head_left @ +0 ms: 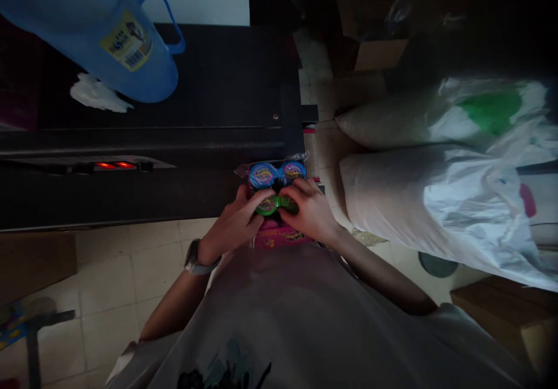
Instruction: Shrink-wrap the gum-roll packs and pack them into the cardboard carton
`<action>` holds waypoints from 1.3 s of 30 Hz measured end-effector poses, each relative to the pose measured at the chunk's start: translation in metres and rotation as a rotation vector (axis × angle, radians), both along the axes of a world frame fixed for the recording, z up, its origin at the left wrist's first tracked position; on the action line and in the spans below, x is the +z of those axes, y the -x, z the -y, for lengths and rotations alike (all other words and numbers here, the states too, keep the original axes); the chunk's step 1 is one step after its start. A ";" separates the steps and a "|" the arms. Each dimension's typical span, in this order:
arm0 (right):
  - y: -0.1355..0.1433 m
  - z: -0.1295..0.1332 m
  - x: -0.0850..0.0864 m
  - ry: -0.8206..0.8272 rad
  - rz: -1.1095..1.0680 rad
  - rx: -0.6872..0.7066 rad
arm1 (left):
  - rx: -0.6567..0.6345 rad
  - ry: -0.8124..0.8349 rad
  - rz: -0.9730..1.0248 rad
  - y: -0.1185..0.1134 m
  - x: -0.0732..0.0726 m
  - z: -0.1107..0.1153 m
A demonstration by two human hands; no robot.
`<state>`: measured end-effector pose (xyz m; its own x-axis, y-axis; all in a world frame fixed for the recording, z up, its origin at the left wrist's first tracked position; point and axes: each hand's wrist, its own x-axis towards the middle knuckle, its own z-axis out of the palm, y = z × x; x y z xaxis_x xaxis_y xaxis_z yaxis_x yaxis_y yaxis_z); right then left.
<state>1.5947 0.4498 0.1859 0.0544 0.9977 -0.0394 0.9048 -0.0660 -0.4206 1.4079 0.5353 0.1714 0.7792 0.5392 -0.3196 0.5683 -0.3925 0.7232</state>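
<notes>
Close to my body, a pink display box [283, 238] holds round plastic gum-tape containers. Two blue containers [263, 175] lie side by side at its far end, with loose clear plastic wrap [300, 157] around the rim. Nearer to me is a pair of green gum containers [267, 205]. My left hand [235, 220], with a watch on the wrist, grips the left green one between thumb and fingers. The right green one is gripped by my right hand [311, 209], whose fingers partly cover it. What lies beneath the green pair is hidden.
On the black counter [226, 81] at left stand a blue pitcher [126, 46] and a crumpled white wad [98, 92]. Red-lit switches [114, 165] line its front. White sacks [392, 191] lie at right. Cardboard boxes [505, 313] sit on the tiled floor.
</notes>
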 end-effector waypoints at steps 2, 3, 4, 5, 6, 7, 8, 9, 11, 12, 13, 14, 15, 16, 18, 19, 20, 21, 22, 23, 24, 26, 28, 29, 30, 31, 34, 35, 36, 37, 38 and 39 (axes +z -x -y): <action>0.002 0.001 0.001 0.016 0.037 0.015 | 0.067 0.016 0.102 0.001 -0.006 0.005; 0.005 0.001 0.002 0.029 0.066 0.010 | 0.101 0.022 0.166 0.002 -0.010 0.007; 0.008 0.001 0.003 0.041 0.098 -0.007 | 0.130 0.031 0.221 0.003 -0.013 0.009; 0.011 0.001 0.003 0.052 0.128 -0.032 | 0.154 0.039 0.262 0.004 -0.016 0.011; 0.014 0.000 0.003 0.060 0.150 -0.054 | 0.174 0.046 0.287 0.005 -0.018 0.012; 0.016 -0.001 0.003 0.065 0.163 -0.068 | 0.190 0.053 0.297 0.006 -0.020 0.013; 0.018 -0.002 0.003 0.068 0.167 -0.077 | 0.201 0.061 0.297 0.007 -0.022 0.013; 0.017 -0.003 0.003 0.070 0.163 -0.077 | 0.209 0.071 0.295 0.008 -0.023 0.014; 0.012 -0.004 0.003 0.073 0.127 -0.048 | 0.222 0.101 0.298 0.011 -0.026 0.015; 0.008 -0.004 0.005 0.075 0.089 -0.023 | 0.229 0.125 0.308 0.014 -0.027 0.016; 0.002 -0.003 0.007 0.077 0.039 0.006 | 0.236 0.153 0.324 0.016 -0.028 0.017; -0.004 -0.001 0.009 0.071 -0.024 0.035 | 0.243 0.178 0.341 0.019 -0.029 0.019; -0.010 0.002 0.013 0.055 -0.095 0.055 | 0.245 0.195 0.357 0.021 -0.030 0.020; -0.016 0.006 0.016 0.028 -0.162 0.060 | 0.240 0.199 0.369 0.024 -0.029 0.022; -0.024 0.017 0.024 -0.050 -0.260 0.044 | 0.201 0.159 0.387 0.029 -0.027 0.025; -0.027 0.023 0.027 -0.079 -0.284 0.036 | 0.174 0.114 0.395 0.031 -0.024 0.026; -0.028 0.029 0.030 -0.088 -0.291 0.040 | 0.149 0.059 0.404 0.033 -0.022 0.027; -0.028 0.035 0.031 -0.068 -0.285 0.059 | 0.120 0.004 0.406 0.035 -0.018 0.029; -0.027 0.042 0.032 -0.028 -0.270 0.089 | 0.089 -0.044 0.399 0.036 -0.015 0.030; -0.026 0.047 0.031 0.024 -0.248 0.121 | 0.058 -0.083 0.377 0.037 -0.013 0.032; -0.023 0.053 0.030 0.073 -0.219 0.146 | 0.026 -0.112 0.340 0.037 -0.011 0.034; -0.019 0.062 0.024 0.121 -0.154 0.157 | -0.019 -0.160 0.250 0.037 -0.009 0.039; -0.015 0.069 0.015 0.100 -0.098 0.127 | -0.017 -0.217 0.186 0.038 -0.010 0.044; -0.014 0.072 0.011 0.068 -0.079 0.111 | -0.007 -0.242 0.171 0.038 -0.011 0.046; -0.014 0.075 0.007 0.028 -0.069 0.098 | 0.003 -0.262 0.165 0.038 -0.012 0.048; -0.014 0.077 0.003 -0.013 -0.069 0.087 | 0.010 -0.274 0.164 0.038 -0.013 0.049; -0.014 0.082 -0.003 -0.101 -0.117 0.053 | 0.036 -0.259 0.221 0.040 -0.015 0.048; -0.015 0.083 -0.003 -0.107 -0.125 0.044 | 0.055 -0.242 0.255 0.040 -0.016 0.046; -0.014 0.083 -0.003 -0.107 -0.121 0.036 | 0.074 -0.230 0.284 0.041 -0.016 0.044; -0.014 0.083 -0.003 -0.100 -0.100 0.026 | 0.089 -0.226 0.305 0.042 -0.016 0.042; -0.013 0.083 -0.003 -0.092 -0.068 0.014 | 0.094 -0.232 0.309 0.042 -0.015 0.041; -0.013 0.082 -0.002 -0.083 -0.030 0.000 | 0.086 -0.252 0.299 0.042 -0.015 0.039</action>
<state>1.6074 0.3677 0.1838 0.0548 0.9976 0.0417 0.8916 -0.0301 -0.4517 1.3655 0.4959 0.1566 0.7667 0.6387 0.0650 0.3855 -0.5389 0.7490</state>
